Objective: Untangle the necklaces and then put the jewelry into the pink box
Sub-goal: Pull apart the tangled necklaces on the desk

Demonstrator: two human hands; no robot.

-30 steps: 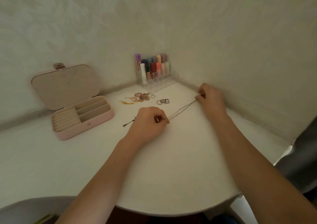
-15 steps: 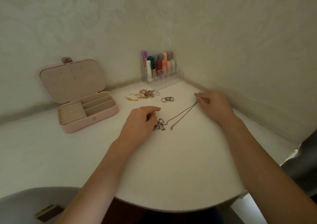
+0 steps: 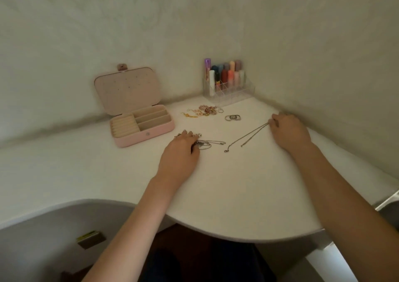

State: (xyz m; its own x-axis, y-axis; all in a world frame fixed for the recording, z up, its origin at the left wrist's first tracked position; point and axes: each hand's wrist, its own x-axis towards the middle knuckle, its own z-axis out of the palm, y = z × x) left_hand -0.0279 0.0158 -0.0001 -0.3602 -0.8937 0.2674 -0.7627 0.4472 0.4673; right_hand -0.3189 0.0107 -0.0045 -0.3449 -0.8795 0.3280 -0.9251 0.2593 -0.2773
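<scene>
Table [image 3: 226,195], white and curved, fills a pale wall corner. Pink box [image 3: 142,126] lies open at left. Left hand [image 3: 180,154] curls fingers over bunched chains [image 3: 205,144]. Right hand [image 3: 288,130] pinches a straightened necklace [image 3: 246,137].

White surface [image 3: 216,195] bears: open pink box [image 3: 151,133], organizer [image 3: 233,89], earrings [image 3: 203,112], rings [image 3: 232,117], two chains [image 3: 246,138].

The left hand [image 3: 180,152] covers part of the tangled chains [image 3: 205,144]. The right hand [image 3: 288,130] hides one necklace's [image 3: 246,138] top end.
</scene>
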